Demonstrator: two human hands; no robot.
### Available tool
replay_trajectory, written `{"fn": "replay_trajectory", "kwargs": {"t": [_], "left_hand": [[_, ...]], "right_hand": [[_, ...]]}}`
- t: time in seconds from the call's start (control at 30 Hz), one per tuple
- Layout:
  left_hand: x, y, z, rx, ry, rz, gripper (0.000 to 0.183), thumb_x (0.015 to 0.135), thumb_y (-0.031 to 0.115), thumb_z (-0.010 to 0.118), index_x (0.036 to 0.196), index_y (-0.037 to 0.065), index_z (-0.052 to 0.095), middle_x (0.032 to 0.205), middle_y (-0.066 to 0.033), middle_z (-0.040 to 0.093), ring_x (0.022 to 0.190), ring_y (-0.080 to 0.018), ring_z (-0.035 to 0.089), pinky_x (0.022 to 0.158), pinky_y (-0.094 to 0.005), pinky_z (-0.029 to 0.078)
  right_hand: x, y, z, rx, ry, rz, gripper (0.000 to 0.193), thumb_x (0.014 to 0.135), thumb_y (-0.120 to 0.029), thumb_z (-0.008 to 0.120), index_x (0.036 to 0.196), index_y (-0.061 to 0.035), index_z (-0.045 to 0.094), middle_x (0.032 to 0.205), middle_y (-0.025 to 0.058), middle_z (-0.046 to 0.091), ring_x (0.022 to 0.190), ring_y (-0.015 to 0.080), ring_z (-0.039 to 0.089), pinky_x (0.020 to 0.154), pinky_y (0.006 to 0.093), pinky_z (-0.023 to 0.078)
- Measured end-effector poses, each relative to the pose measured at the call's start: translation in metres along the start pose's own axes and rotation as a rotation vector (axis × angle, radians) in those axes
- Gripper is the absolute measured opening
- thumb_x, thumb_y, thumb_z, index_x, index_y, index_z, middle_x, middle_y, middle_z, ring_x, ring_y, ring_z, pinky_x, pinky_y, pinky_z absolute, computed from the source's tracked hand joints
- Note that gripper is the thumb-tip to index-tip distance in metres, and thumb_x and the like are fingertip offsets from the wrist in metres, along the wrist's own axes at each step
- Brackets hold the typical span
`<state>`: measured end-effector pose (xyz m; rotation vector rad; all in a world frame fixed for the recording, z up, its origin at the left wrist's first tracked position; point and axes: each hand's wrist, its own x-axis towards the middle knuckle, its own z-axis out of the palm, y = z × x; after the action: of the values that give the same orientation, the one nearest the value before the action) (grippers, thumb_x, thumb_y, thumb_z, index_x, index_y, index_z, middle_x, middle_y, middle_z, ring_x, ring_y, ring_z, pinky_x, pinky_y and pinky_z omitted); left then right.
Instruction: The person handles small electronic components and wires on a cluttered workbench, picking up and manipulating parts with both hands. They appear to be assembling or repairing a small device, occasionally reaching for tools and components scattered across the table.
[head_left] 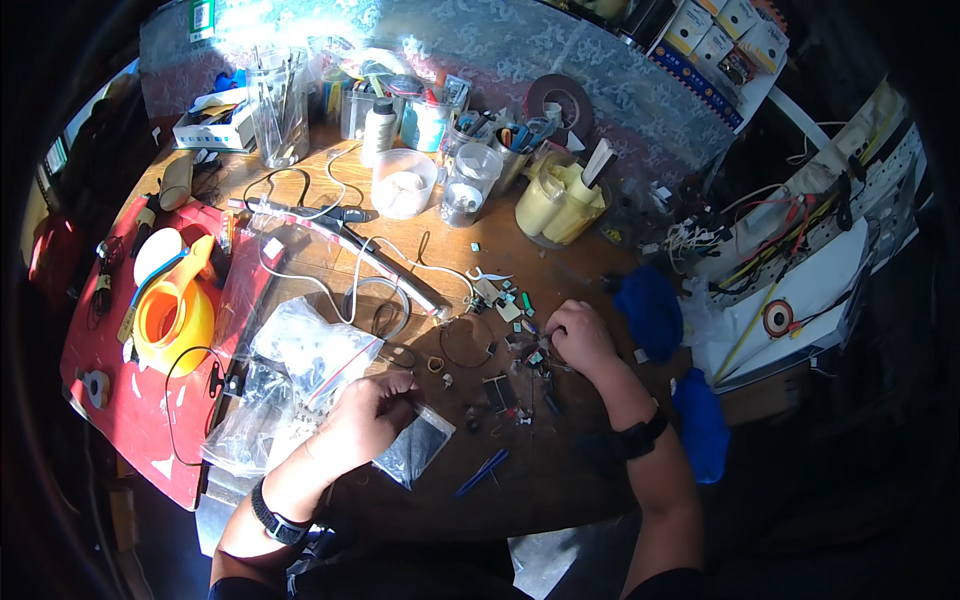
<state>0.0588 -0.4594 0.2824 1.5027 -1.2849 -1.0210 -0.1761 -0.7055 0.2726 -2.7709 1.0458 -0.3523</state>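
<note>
My left hand (362, 418) is closed, its fingertips pinched together above the table; whatever is between them is too small or hidden to name. Just beside and partly under it lies a small clear zip bag (418, 447) with dark contents. Crumpled clear plastic bags (310, 345) with a red seal line spread behind that hand. My right hand (582, 338) is curled down at the edge of a scatter of small electronic parts (520, 385), fingertips together; what they grip cannot be made out. Toward me lies a blue tweezers-like tool (483, 472).
An orange-yellow container (172, 322) stands on a red board (150, 430) at the left. Behind are clear cups (403, 185), a yellow-lined holder (560, 205) and a soldering-iron-like rod (385, 268) with a pale cable. Blue cloth (650, 312) and a cable-filled rack (800, 250) border the right.
</note>
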Motion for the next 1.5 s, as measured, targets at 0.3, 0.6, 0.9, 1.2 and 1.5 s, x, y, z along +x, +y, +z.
{"fn": "replay_trajectory", "kwargs": {"t": [0.3,0.6,0.9,1.2,1.5], "left_hand": [[-0.001,0.003,0.001,0.419,-0.071,0.084,0.016,0.072,0.004,0.058,0.088,0.004,0.062,0.089,-0.0144,0.059,0.084,-0.0357,0.059,0.072,-0.0379,0.049],[0.000,-0.004,0.005,0.377,0.102,0.229,0.021,0.069,-0.002,0.058,0.090,0.002,0.058,0.097,-0.0183,0.056,0.091,-0.0375,0.056,0.077,-0.0395,0.047],[-0.002,-0.003,0.010,0.213,0.083,0.193,0.018,0.072,-0.003,0.056,0.089,0.002,0.059,0.095,-0.0159,0.057,0.087,-0.0330,0.060,0.073,-0.0349,0.049],[0.003,-0.008,0.019,-0.591,-0.129,-0.081,0.017,0.093,0.005,0.050,0.109,-0.001,0.051,0.094,-0.0065,0.059,0.085,-0.0111,0.057,0.072,-0.0254,0.048],[0.001,-0.007,0.022,-0.536,-0.054,0.068,0.009,0.092,0.005,0.052,0.099,0.000,0.052,0.086,-0.0044,0.060,0.078,-0.0098,0.056,0.071,-0.0236,0.046]], "right_hand": [[0.053,-0.016,0.037,0.277,0.128,0.030,0.027,0.068,-0.001,0.066,0.095,-0.0040,0.064,0.090,0.0095,0.056,0.073,0.0196,0.059,0.069,0.0307,0.048],[0.055,0.001,0.041,0.254,0.007,0.004,0.021,0.068,-0.003,0.066,0.089,-0.0037,0.063,0.085,0.0102,0.060,0.075,0.0261,0.059,0.067,0.0347,0.048],[0.012,-0.022,0.014,1.303,-0.074,0.459,0.013,0.085,-0.006,0.058,0.095,0.0012,0.061,0.076,0.0072,0.063,0.058,0.0092,0.055,0.051,0.0210,0.042],[-0.034,-0.104,0.013,1.739,-0.264,0.415,0.015,0.088,-0.006,0.054,0.099,0.0017,0.060,0.082,0.0125,0.064,0.062,0.0156,0.060,0.053,0.0260,0.047],[-0.050,-0.148,0.022,1.821,-0.281,0.346,0.009,0.087,-0.006,0.057,0.095,-0.0015,0.056,0.080,0.0098,0.064,0.063,0.0139,0.060,0.054,0.0239,0.048]]}}
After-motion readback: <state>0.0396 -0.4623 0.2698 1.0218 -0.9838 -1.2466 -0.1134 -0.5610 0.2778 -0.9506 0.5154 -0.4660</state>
